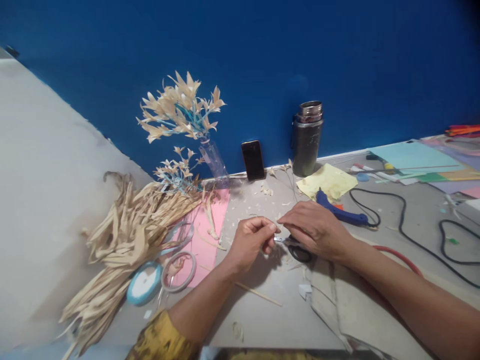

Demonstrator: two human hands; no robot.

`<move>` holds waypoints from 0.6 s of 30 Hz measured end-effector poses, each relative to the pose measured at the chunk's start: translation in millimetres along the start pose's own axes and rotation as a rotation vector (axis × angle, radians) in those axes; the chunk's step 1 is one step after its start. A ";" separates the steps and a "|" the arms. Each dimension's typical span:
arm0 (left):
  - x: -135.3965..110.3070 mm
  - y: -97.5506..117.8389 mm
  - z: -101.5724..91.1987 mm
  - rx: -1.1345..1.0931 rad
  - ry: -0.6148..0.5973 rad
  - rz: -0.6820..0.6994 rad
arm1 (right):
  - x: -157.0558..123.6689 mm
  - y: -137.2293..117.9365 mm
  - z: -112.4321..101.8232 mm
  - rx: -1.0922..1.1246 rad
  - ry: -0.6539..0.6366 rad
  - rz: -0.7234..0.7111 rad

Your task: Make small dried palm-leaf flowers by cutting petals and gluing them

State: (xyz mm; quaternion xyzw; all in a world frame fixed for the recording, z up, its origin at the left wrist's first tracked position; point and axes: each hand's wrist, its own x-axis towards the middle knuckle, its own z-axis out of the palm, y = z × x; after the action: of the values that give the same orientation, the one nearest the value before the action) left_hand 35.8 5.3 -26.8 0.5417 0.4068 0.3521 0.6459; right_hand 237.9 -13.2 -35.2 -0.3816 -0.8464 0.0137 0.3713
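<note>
My left hand point(252, 239) is closed in a pinch on a small pale strip of dried husk point(273, 227) over the grey table point(262, 310). My right hand point(314, 227) meets it from the right, fingers curled, holding small black-handled scissors point(296, 248) whose blades point toward the pinched piece. Both hands hover just above the tabletop near its middle. The husk piece is mostly hidden by my fingertips.
A heap of dried husks point(123, 240) lies at left, with ribbon spools point(144, 282) and pink paper point(210, 235). A bottle of husk flowers point(187, 115), a phone point(253, 160) and a steel flask point(307, 137) stand against the blue wall. A blue glue gun point(339, 212), cables and coloured sheets lie at right.
</note>
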 end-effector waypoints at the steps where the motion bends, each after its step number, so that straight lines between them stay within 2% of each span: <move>1: 0.3 0.0 -0.6 -0.007 0.002 0.004 | -0.3 0.7 0.1 -0.006 0.001 0.010; 6: 1.3 1.4 -3.2 -0.018 0.016 0.009 | -1.0 4.7 2.9 0.008 0.027 0.039; 12: 3.3 1.6 -5.5 -0.040 0.054 0.019 | -1.1 7.9 2.5 0.063 0.036 0.181; 18: 5.1 1.4 -5.9 -0.015 0.058 0.008 | 0.5 6.9 -2.6 0.047 0.014 0.191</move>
State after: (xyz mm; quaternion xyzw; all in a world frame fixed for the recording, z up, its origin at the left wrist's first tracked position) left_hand 32.6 12.6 -26.7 0.5279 0.4206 0.3735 0.6363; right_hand 243.8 -8.7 -35.1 -0.4516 -0.8030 0.0662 0.3833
